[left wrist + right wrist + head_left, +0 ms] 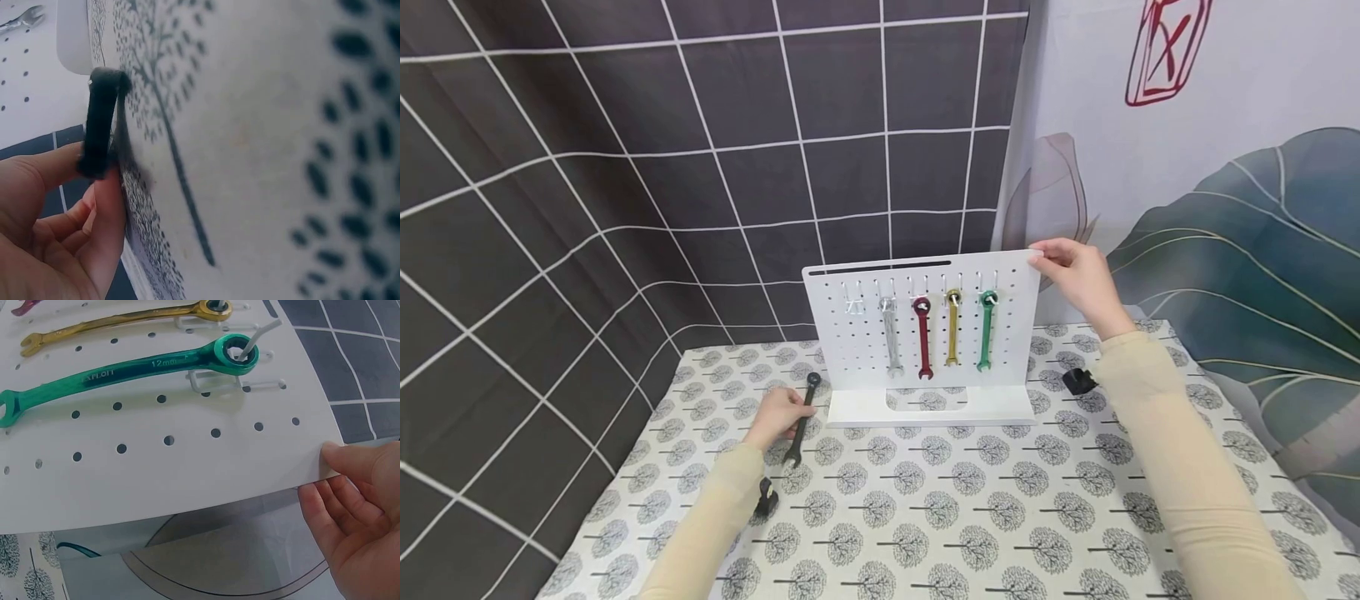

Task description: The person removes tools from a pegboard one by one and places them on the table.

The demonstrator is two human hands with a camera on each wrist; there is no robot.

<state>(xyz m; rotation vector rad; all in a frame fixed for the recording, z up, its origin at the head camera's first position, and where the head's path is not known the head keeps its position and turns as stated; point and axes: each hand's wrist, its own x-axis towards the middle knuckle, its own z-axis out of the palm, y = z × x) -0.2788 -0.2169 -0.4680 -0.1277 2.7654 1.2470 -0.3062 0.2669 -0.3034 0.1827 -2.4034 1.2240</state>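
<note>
My left hand [778,412] pinches a black combination wrench [799,435] between thumb and fingers, left of the white pegboard stand [1018,333]. The wrench's ring end points away and its open end lies nearer me, low over the cloth. In the left wrist view the black wrench [100,125] appears at the fingertips. My right hand [1078,279] pinches the board's top right corner, thumb on the front face. Silver [891,337], red [924,342], gold [953,333] and green [987,333] wrenches hang by their ring ends from the board's hooks.
Left of the silver wrench, another white hook [854,305] sticks out of the board. A tree-patterned cloth [925,492] covers the table. Behind stand a dark grid-patterned curtain [737,200] and a pale leaf-printed one [1247,242]. Small black devices sit at both wrists.
</note>
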